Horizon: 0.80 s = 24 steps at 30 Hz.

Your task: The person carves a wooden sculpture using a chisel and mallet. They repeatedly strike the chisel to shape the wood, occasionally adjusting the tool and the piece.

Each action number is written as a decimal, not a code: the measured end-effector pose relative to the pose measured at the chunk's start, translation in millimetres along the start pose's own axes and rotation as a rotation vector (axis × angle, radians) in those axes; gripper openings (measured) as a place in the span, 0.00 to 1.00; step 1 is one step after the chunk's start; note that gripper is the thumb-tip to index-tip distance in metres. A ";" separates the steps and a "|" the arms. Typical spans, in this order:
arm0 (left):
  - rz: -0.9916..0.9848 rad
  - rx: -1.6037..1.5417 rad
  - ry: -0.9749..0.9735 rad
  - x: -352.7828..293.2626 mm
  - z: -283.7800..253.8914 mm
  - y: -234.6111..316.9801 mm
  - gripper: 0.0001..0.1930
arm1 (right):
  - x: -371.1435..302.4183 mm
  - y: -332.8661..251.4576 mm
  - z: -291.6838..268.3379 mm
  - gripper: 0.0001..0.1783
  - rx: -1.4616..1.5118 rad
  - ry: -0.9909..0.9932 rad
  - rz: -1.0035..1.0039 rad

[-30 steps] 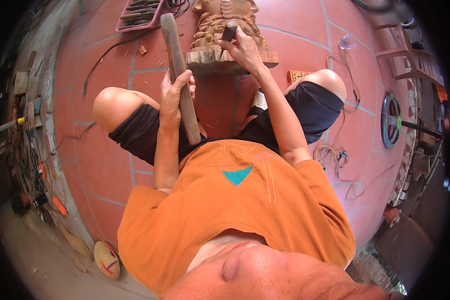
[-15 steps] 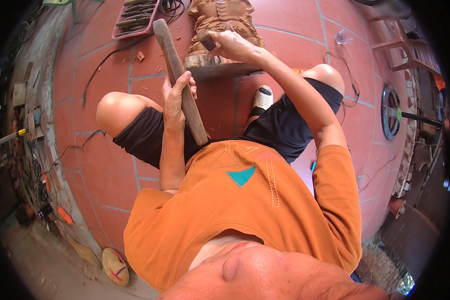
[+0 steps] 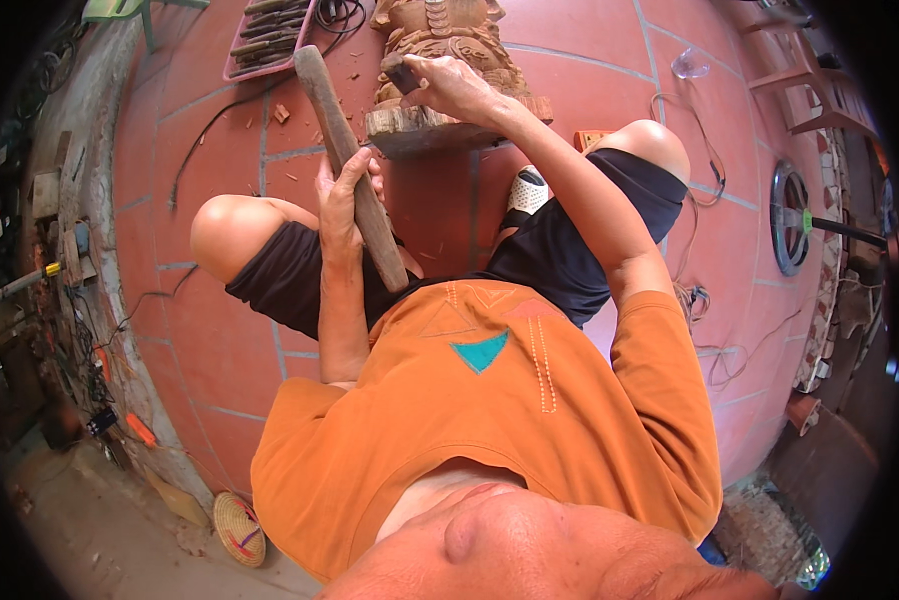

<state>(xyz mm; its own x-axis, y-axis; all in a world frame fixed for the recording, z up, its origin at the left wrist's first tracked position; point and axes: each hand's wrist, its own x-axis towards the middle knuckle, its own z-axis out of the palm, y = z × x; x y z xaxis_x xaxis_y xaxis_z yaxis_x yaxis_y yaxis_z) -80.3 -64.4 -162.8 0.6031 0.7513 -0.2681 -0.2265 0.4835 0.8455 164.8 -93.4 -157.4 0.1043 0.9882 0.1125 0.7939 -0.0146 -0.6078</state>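
My left hand (image 3: 346,196) is wrapped around the middle of a long wooden mallet (image 3: 332,110), shaped like a club and held at a slant above my left thigh. Its thick end points away from me. In my right hand (image 3: 457,88) I grip a short dark brown tool (image 3: 402,75) whose kind I cannot make out; it is over the left side of a carved wooden sculpture (image 3: 460,45). Whether the tool touches the carving is unclear. The sculpture's rough wooden base (image 3: 430,136) faces me between my knees.
Beyond my left knee, a pink tray (image 3: 232,62) holds several chisel-like tools. Wood chips (image 3: 282,114) and black cables lie on the red tiles. To the right are a clear plastic cup (image 3: 690,64), a pink chair (image 3: 820,95) and a wheel-like ring (image 3: 790,220). A woven hat (image 3: 238,528) lies lower left.
My right hand has shifted slightly left with the dark tool, which now tilts differently. The mallet has moved a little to the left in my left hand.
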 end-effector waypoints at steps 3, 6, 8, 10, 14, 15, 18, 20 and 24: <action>-0.006 0.014 0.007 0.0 -0.1 -0.3 0.14 | -2.0 -1.5 -1.7 0.34 0.038 0.016 0.014; -0.004 0.013 0.007 0.2 0.6 -1.1 0.13 | -1.2 -0.7 -2.0 0.36 0.014 0.011 0.013; -0.003 0.012 0.005 0.5 0.7 -1.3 0.13 | -1.7 0.9 -0.8 0.36 0.014 0.021 0.004; -0.006 0.015 0.005 0.7 0.7 -1.3 0.14 | -2.1 2.3 0.2 0.36 0.013 0.020 0.006; -0.003 0.029 0.008 -0.2 1.7 -0.4 0.14 | -3.1 -3.1 -3.6 0.36 0.018 -0.004 0.034; 0.001 0.037 0.007 -0.7 2.7 0.2 0.14 | -3.3 -3.9 -4.1 0.37 0.021 -0.010 0.042; 0.024 0.047 -0.005 -1.9 4.6 -0.3 0.14 | -2.8 -2.5 -4.4 0.37 0.024 -0.013 0.030; 0.042 0.084 -0.010 -2.7 5.6 -0.5 0.15 | -1.8 -2.1 -4.5 0.37 0.023 -0.028 0.040; 0.078 0.187 -0.010 -4.9 12.0 1.2 0.17 | -1.6 -3.5 -5.7 0.37 0.023 -0.047 0.033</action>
<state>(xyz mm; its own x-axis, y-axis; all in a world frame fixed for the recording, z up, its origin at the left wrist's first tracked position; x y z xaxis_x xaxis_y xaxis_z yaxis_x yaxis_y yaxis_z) -74.4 -72.9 -154.9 0.5969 0.7783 -0.1946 -0.1275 0.3315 0.9348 165.3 -95.8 -151.0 0.1013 0.9933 0.0558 0.7765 -0.0439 -0.6286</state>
